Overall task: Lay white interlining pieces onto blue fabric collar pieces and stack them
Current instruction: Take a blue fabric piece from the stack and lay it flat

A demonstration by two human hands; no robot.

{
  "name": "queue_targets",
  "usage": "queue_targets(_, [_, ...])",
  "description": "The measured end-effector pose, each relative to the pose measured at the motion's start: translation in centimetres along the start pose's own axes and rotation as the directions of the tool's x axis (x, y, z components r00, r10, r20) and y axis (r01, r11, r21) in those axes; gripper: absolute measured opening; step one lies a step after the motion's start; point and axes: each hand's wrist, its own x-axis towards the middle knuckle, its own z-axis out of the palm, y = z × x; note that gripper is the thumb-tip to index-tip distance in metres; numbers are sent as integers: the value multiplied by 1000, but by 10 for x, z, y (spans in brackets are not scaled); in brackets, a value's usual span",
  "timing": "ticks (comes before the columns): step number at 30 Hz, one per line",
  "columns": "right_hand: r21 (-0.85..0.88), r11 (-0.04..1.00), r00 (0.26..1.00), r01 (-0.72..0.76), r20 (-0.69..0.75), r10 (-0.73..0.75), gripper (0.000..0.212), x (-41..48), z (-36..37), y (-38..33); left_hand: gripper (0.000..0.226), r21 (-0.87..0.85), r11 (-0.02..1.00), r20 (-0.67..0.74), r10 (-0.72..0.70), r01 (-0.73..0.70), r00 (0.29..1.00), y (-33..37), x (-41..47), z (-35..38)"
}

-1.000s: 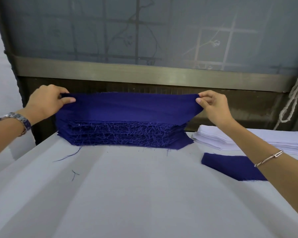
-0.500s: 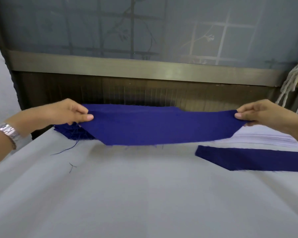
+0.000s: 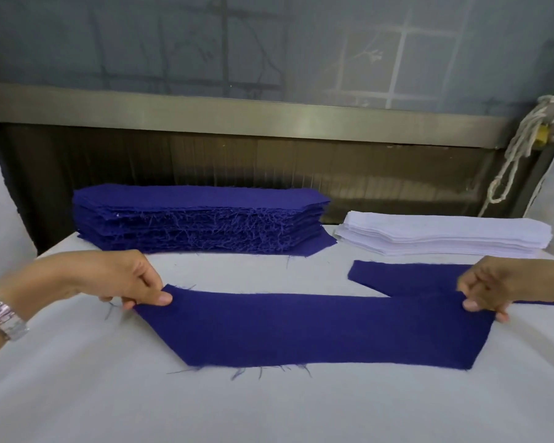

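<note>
Pinching each end of a single blue collar piece point(image 3: 314, 327), the person spreads it lengthwise across the near middle of the white-covered table point(image 3: 269, 407). It looks to lie flat there, or very nearly so. The left hand point(image 3: 115, 276) nips the pointed left tip between thumb and curled fingers. The right hand point(image 3: 506, 289) grips the right end the same way, thumb on top and the other fingers tucked at the edge. Holding both ends probably keeps the limp cloth taut and free of wrinkles, so an interlining can sit squarely on it. Frayed threads hang from its near edge.

Just behind its right part lies another blue collar piece point(image 3: 406, 278), flat on the table, and the held piece seems to overlap its lower edge slightly. No white layer shows on either piece, so the laying step looks not yet done for this one.

At the back left stands the tall stack of blue collar pieces point(image 3: 199, 222), its edges bristling with loose threads. At the back right sits the lower stack of white interlining pieces point(image 3: 445, 235). Both are within reach, likely set side by side so each hand can draw from them in turn.

A metal wristwatch point(image 3: 2, 318) is on the left wrist, and a knotted white rope point(image 3: 515, 155) hangs at the far right below a metal rail point(image 3: 237, 113). No brand, label or writing can be read anywhere.
</note>
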Motion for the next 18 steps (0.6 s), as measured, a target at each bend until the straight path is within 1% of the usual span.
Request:
queue_targets(3, [22, 1000, 998, 1, 60, -2, 24, -2, 6, -8, 38, 9, 1000, 3, -26, 26, 1000, 0, -3, 9])
queue_targets(5, [5, 1000, 997, -5, 80, 5, 24, -4, 9, -13, 44, -3, 1000, -25, -30, 30, 999, -2, -5, 13])
queue_targets(10, [-84, 994, 995, -67, 68, 73, 29, -7, 12, -15, 61, -44, 999, -82, -32, 28, 996, 0, -5, 17])
queue_targets(15, [-103, 989, 993, -102, 43, 107, 31, -7, 12, -15, 50, -69, 998, -150, -8, -3, 989, 2, -3, 22])
queue_targets(18, [-115, 986, 992, -119, 29, 123, 30, -8, 13, -16, 41, -51, 999, -179, -11, 2, 984, 1, -1, 21])
